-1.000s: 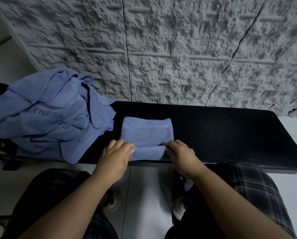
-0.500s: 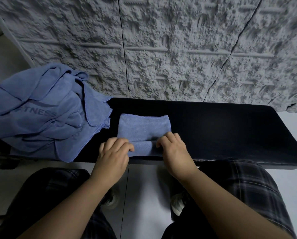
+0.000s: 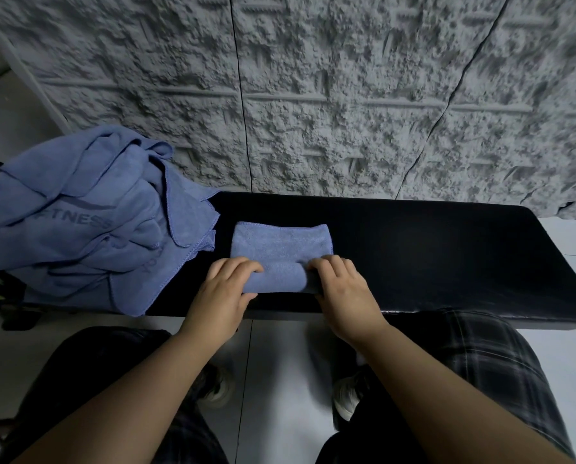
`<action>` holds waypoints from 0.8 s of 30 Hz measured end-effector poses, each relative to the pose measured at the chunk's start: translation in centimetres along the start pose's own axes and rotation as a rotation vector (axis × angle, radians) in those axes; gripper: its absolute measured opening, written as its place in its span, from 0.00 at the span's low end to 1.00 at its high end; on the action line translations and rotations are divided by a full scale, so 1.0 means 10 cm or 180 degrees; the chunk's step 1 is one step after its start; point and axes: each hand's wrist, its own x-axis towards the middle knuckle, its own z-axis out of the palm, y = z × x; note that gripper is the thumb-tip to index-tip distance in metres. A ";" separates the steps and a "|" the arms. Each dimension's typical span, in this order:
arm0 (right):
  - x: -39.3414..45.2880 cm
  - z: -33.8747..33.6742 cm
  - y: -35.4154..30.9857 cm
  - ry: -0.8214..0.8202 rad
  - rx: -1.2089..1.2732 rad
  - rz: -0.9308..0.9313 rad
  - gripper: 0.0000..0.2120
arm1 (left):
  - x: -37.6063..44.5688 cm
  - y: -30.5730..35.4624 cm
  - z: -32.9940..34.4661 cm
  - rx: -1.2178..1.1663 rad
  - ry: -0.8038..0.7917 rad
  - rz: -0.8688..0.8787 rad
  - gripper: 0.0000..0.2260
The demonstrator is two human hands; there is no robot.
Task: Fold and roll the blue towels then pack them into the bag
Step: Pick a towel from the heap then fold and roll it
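— So, folded towel (image 3: 281, 244) flat on the black counter (image 3: 447, 256), near the front edge, with the near end already rolled into a short tube.
— Right. Left hand (image 3: 224, 289) curled over the left end of that roll, right hand (image 3: 341, 288) over the right end, both pressing down on it, fingers closed onto cloth.
— Could go loose, though. Soft fabric, no stiffness; uneven push from one side would likely skew the tube into a cone.
— Also quite close to the front edge. Pulling back rather than rolling forward might tip it off toward the floor (image 3: 279, 363).
— And the pile of unfolded towels (image 3: 79, 222) just beside, at the left end, one corner hanging over the edge. Easy to snag with the left elbow.
— No bag anywhere in view. Letting go to look for one would probably let the roll spring open.
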 end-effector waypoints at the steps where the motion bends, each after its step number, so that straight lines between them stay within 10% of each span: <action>1: 0.00 -0.01 0.00 -0.0022 0.0000 -0.0003 0.22 | 0.04 -0.01 -0.02 -0.0100 -0.0048 -0.0039 0.21; 12: -0.02 -0.35 0.06 -0.1437 0.0767 0.0605 0.14 | -0.08 -0.02 -0.09 -0.0937 -0.0947 -0.0652 0.10; 19: -0.01 -0.30 0.01 -0.1408 0.1028 0.1035 0.14 | -0.08 0.12 -0.06 -0.0018 -0.0383 -0.0716 0.18; 24: 0.03 -0.30 0.00 -0.1269 0.1281 0.1315 0.14 | -0.15 0.25 -0.01 0.0495 0.0258 0.0193 0.25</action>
